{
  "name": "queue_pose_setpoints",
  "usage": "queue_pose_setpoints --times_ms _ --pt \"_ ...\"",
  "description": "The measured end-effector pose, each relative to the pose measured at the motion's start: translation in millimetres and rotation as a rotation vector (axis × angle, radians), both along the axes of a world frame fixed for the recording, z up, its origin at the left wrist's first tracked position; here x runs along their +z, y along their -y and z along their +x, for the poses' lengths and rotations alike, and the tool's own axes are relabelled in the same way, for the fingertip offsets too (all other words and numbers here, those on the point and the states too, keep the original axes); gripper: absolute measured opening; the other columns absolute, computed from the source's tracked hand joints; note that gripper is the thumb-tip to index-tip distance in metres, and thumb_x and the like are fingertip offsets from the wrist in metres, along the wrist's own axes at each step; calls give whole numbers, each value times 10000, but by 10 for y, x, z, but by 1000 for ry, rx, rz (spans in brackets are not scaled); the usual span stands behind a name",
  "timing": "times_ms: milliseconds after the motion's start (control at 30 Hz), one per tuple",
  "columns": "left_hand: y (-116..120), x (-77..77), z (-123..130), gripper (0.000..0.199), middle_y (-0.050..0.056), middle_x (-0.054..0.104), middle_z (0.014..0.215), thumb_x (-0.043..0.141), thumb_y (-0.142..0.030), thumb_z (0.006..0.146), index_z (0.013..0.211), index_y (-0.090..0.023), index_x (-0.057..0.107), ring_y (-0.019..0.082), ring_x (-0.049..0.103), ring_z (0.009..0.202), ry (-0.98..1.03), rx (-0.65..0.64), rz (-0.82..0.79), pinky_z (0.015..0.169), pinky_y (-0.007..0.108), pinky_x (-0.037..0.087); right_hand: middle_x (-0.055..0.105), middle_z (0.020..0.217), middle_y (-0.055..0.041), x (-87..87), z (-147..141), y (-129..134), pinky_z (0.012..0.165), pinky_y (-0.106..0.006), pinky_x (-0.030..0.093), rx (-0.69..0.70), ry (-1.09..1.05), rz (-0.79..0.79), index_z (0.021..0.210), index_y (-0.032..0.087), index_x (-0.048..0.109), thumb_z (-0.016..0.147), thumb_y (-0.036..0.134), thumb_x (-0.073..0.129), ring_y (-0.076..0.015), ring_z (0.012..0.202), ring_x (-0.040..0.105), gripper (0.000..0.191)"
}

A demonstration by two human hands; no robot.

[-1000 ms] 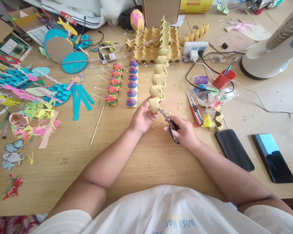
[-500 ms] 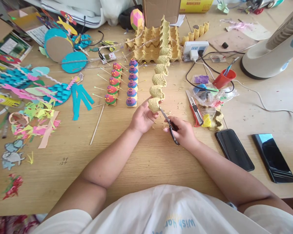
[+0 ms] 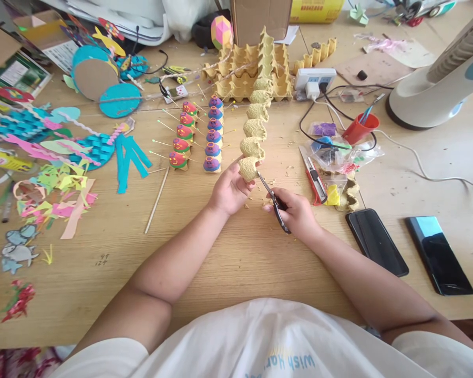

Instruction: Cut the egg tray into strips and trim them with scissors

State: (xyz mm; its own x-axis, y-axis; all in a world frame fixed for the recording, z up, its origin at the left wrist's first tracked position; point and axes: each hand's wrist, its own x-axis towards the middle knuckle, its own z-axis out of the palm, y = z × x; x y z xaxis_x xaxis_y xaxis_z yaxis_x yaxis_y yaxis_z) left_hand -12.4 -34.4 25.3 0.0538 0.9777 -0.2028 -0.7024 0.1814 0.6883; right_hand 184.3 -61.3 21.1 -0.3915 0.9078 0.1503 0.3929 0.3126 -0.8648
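A long strip of egg carton cups (image 3: pixel 255 129) stretches away from me over the table, its far end over the egg trays. My left hand (image 3: pixel 232 189) grips the near cup from the left side and below. In my right hand (image 3: pixel 295 212) is a pair of scissors (image 3: pixel 275 200), fingers in the handles, blade tips touching the right edge of that near cup. Small cardboard scraps lie around both hands. Left of the strip stand two painted egg carton caterpillars, one red and green (image 3: pixel 183 137), one purple and blue (image 3: pixel 213 135), with pins sticking out.
To the right are a utility knife (image 3: pixel 315 177), a red cup (image 3: pixel 360 128), two phones, (image 3: pixel 377 242) the nearer one black, and a power strip (image 3: pixel 316 77). A white fan (image 3: pixel 429 94) stands beyond. Paper crafts (image 3: pixel 55 191) cover the left; egg trays (image 3: pixel 228 84) sit behind.
Almost nothing differs. The near end of the strip has shifted very slightly, while both hands and the scissors keep nearly the same place.
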Motion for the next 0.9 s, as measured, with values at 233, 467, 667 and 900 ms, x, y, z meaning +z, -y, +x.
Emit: queue_pose_setpoints --times_ms 233,467,667,900 --pt "-4 -28 -4 427 59 812 1077 778 -436 854 1207 -200 737 57 635 622 36 -13 43 586 190 503 531 656 32 2 16 -18 605 -264 364 -42 6 10 899 212 670 914 658 701 -125 603 461 447" --pt "8 -47 11 448 38 802 1090 820 -426 805 1202 -231 751 76 663 696 -21 -41 87 602 191 510 463 667 60 -82 1 9 578 -269 342 -41 -115 -100 1009 225 619 915 646 709 -124 600 416 441" --pt "9 -75 17 498 -4 786 1053 879 -417 738 1193 -260 748 82 684 758 -22 -62 138 619 184 525 543 772 27 -64 29 26 664 -300 414 -66 -57 17 1125 243 613 961 549 671 -151 676 498 351" --pt "22 -67 3 518 8 780 1061 872 -439 733 1201 -262 739 91 671 753 -8 -69 104 613 206 506 674 945 -45 -218 56 -103 771 -364 478 -226 69 240 1238 247 615 908 385 748 -219 844 619 381"
